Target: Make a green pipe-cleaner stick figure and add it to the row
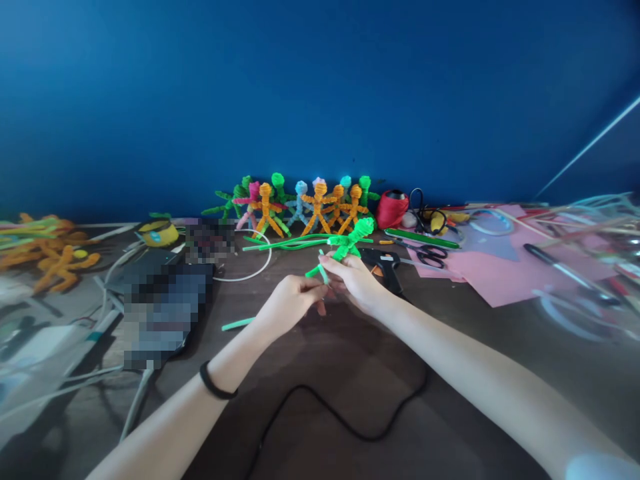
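Note:
A bright green pipe-cleaner figure (359, 231) with a wound head is gripped in my right hand (361, 285), its lower part hidden by the fingers. Long green stems (295, 243) stretch left from it. My left hand (291, 301) is closed in a pinch at the end of a short pale green pipe cleaner (324, 272), close against the right fingers. Which leg or limb this piece belongs to is hard to make out. Another pale green pipe cleaner (238, 325) lies on the table, partly behind my left wrist.
Several finished pipe-cleaner figures (317, 203) lean along the blue wall. A black glue gun (387, 263), scissors (430, 255) and pink paper (493, 280) lie right. A blurred-out dark device (170, 313) and orange figures (65, 267) are left. A black cable (345, 427) crosses the front.

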